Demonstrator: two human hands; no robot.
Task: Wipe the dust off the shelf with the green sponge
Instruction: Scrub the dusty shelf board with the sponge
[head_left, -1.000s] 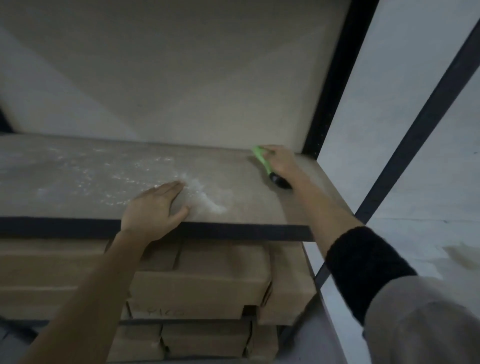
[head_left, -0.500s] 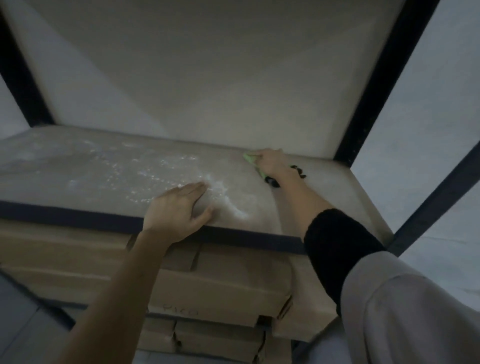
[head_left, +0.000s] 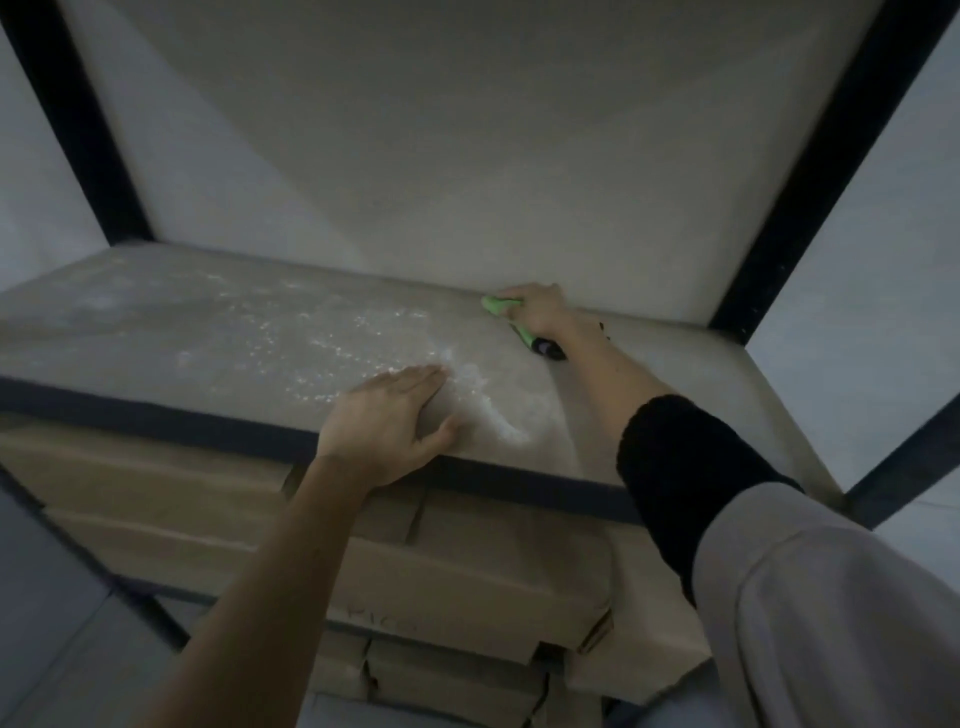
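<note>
Head view shows the right hand (head_left: 540, 312) gripping the sponge (head_left: 500, 305) at the back edge of the shelf (head_left: 675, 374); a stroke toward the front may push dust (head_left: 488, 410) over the rim onto the boxes (head_left: 467, 566); the left hand (head_left: 389, 421) rests flat near the front, fingers straight and together, thumb apart, holding nothing.

the light is dim and greyish throughout. a pale back panel (head_left: 467, 156) rises behind the rack, plain and unmarked, framed by a black upright post at the left (head_left: 78, 135) and a black upright post at the right (head_left: 810, 171). beyond the posts, light grey wall (head_left: 883, 249) shows on both sides. on the tier below, brown cardboard boxes (head_left: 467, 566) lie stacked flat, some flaps bent. a patch of grey floor (head_left: 52, 597) shows at the lower left.
</note>
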